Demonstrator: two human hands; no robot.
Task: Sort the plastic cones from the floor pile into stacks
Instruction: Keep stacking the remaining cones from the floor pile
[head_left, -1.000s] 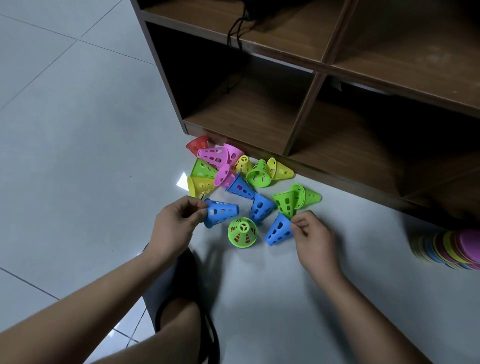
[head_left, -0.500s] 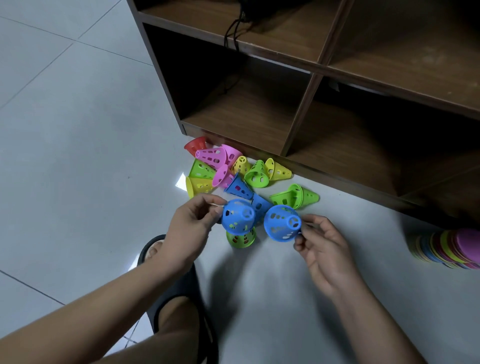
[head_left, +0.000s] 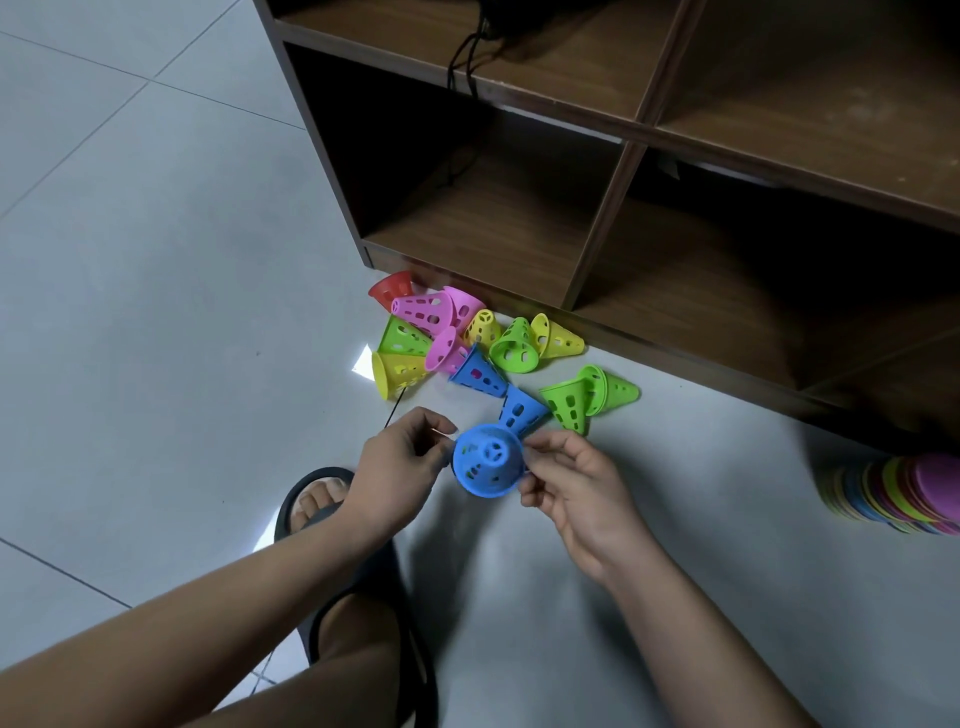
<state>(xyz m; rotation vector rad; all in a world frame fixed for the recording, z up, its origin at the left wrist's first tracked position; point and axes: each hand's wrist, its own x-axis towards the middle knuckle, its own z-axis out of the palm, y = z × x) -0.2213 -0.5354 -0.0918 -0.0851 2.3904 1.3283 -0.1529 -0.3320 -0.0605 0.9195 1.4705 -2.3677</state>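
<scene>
Both my hands hold a blue perforated cone (head_left: 487, 460) above the floor, tip toward me; it looks like two blue cones nested into one. My left hand (head_left: 397, 467) pinches its left rim and my right hand (head_left: 569, 486) its right rim. Beyond it lies the floor pile: two more blue cones (head_left: 480, 375) (head_left: 521, 409), green cones (head_left: 569, 402) (head_left: 514, 345) (head_left: 402, 336), yellow cones (head_left: 397, 371) (head_left: 558, 338), pink cones (head_left: 423, 312) and a red cone (head_left: 389, 288). The green cone that lay under my hands is hidden.
A brown wooden cubby shelf (head_left: 597, 244) stands right behind the pile, with a black cable (head_left: 467, 62) hanging inside. A stack of coloured flat discs (head_left: 904, 491) lies at the right edge. My foot in a black sandal (head_left: 332, 512) rests on the grey tiled floor below my left hand.
Each hand picked a blue cone off the floor, lifted it, and brought the two together; they now appear nested as one between my hands.
</scene>
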